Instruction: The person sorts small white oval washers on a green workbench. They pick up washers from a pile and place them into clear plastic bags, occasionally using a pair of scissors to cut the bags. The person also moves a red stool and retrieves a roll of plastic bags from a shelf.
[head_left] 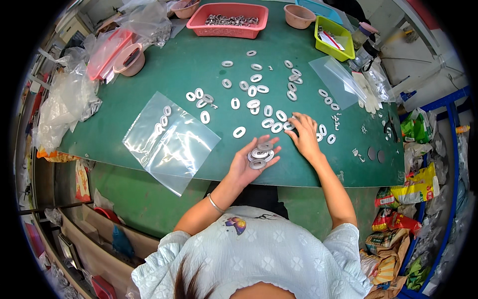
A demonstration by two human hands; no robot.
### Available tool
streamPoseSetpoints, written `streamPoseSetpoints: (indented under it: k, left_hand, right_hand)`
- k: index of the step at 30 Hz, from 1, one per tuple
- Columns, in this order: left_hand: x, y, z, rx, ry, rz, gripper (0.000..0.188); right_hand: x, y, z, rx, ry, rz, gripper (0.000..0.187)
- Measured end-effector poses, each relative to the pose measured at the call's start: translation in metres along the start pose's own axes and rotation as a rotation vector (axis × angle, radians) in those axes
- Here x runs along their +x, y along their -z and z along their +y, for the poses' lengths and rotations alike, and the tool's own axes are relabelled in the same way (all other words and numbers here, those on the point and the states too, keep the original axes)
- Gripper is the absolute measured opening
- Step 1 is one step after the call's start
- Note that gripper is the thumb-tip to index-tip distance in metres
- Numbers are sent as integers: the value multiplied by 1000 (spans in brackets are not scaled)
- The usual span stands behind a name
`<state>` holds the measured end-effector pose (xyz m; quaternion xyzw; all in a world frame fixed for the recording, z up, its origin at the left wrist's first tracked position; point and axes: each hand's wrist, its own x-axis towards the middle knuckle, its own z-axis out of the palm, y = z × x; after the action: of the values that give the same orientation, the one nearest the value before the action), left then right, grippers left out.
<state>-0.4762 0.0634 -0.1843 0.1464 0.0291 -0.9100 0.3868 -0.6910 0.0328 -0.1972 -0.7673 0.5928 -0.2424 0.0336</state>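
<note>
My left hand (244, 164) is palm up above the table's near edge, cradling several grey oval metal plates (259, 163) with slots in their middles. Over the table to its right, my right hand (305, 133) reaches palm down, its thumb and fingertips at a single oval metal plate (288, 126). Close to those fingertips lie more of the same ovals, such as one plate (277, 128). Others are scattered singly and in small groups across the green table (199, 65). A clear plastic bag (174, 144) lies flat at the left, with three ovals at its upper part.
Along the far side stand a pink basket (226, 32) of small metal parts, a round bowl (299, 17) and a green basket (323, 45). Pliers (391, 128), white gloves (367, 93) and small metal bits lie at the right. Plastic bags (64, 99) are heaped at the left.
</note>
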Motion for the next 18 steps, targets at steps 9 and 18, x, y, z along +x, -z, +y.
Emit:
streamPoseSetpoints:
  k: [9, 18]
  left_hand:
    - [-4, 7, -4, 91, 12, -36, 37]
    - [-10, 19, -7, 145, -37, 79, 35]
  right_hand:
    - [-6, 10, -17, 115, 60, 86, 30]
    - [-19, 31, -98, 803, -109, -77, 25]
